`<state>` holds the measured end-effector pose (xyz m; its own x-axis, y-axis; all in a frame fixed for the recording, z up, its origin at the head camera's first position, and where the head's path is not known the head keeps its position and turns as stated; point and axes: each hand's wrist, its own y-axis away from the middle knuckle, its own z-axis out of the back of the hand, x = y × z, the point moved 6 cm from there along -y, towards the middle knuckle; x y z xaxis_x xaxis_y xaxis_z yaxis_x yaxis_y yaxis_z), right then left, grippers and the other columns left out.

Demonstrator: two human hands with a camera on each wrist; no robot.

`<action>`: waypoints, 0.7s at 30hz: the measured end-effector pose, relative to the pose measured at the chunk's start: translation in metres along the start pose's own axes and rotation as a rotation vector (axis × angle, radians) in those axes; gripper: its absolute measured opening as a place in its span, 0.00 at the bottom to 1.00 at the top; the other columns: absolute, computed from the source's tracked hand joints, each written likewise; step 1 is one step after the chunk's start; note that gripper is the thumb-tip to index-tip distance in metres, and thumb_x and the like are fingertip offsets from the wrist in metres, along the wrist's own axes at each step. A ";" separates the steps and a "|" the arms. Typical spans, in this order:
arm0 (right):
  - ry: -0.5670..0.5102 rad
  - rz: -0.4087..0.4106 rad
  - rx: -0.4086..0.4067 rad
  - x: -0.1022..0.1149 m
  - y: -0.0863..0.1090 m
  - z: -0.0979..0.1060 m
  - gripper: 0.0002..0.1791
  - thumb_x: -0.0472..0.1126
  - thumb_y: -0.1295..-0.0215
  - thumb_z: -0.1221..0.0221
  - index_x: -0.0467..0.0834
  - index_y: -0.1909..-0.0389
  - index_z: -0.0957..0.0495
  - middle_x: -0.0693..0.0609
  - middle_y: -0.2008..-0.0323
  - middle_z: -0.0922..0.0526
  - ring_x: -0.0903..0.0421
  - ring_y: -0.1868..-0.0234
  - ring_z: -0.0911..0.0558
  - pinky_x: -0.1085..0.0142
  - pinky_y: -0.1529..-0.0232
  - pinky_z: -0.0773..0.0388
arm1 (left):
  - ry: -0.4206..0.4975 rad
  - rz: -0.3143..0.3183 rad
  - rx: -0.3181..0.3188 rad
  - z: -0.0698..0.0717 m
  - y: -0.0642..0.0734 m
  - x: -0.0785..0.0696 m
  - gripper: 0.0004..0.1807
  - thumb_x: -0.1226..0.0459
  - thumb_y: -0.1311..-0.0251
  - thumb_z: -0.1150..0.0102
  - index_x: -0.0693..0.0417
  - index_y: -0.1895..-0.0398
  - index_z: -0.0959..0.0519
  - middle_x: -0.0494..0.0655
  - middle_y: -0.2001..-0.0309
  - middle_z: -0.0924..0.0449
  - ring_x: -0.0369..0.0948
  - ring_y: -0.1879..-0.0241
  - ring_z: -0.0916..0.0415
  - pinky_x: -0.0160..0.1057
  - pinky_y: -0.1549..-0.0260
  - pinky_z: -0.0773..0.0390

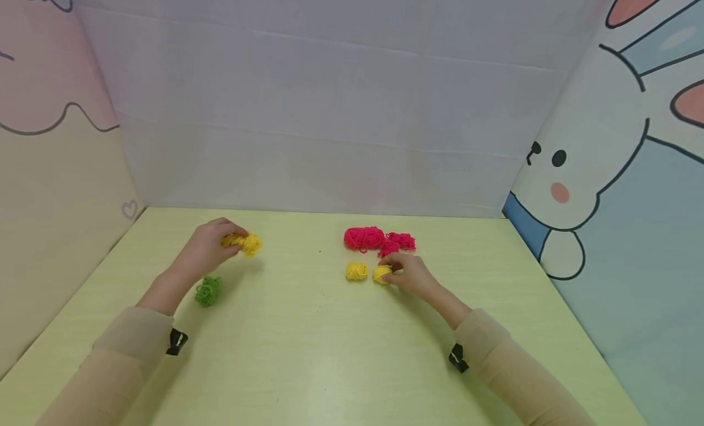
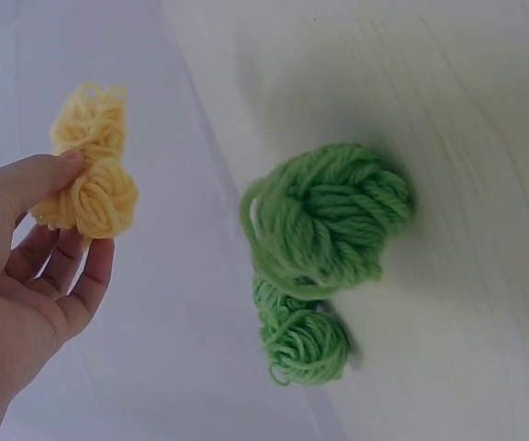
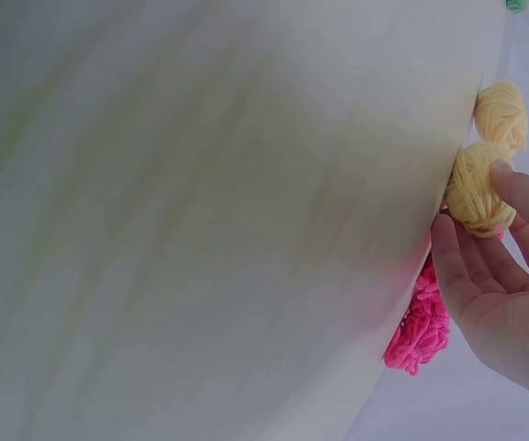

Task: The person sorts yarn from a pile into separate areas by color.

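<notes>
In the head view my left hand [image 1: 205, 247] is raised over the left side of the table. Its thumb and fingers pinch a bundle of yellow yarn [image 1: 251, 245], which looks like two joined lumps in the left wrist view. Below that hand lies green yarn [image 1: 208, 291]; the left wrist view shows a larger green ball [image 2: 333, 220] and a smaller one [image 2: 306, 347] behind it. My right hand [image 1: 412, 277] grips a small yellow yarn ball [image 1: 381, 275] at the table, thumb on one side and fingers on the other. A second yellow ball [image 1: 356, 271] sits just left of it.
Pink-red yarn, a big ball [image 1: 363, 238] and smaller clumps [image 1: 401, 241], lies behind the yellow balls, close to the right fingers. The pale yellow-green table [image 1: 319, 365] ends at a white back sheet [image 1: 308, 108]. Cartoon-printed panels [image 1: 632, 242] stand at both sides.
</notes>
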<state>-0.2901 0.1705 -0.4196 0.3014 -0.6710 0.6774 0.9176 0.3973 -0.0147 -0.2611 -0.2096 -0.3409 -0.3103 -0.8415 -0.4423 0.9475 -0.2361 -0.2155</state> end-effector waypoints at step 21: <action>0.007 0.011 0.014 -0.006 0.009 0.004 0.15 0.35 0.45 0.34 0.39 0.56 0.20 0.46 0.57 0.17 0.49 0.56 0.18 0.59 0.53 0.20 | 0.083 -0.057 -0.160 -0.013 0.008 -0.061 0.13 0.71 0.48 0.34 0.58 0.57 0.18 0.52 0.58 0.22 0.48 0.61 0.23 0.46 0.65 0.22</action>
<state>-0.2849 0.1800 -0.4208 0.3129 -0.6708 0.6724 0.9105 0.4134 -0.0113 -0.2355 -0.1537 -0.3264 -0.3745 -0.7844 -0.4945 0.9060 -0.1960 -0.3752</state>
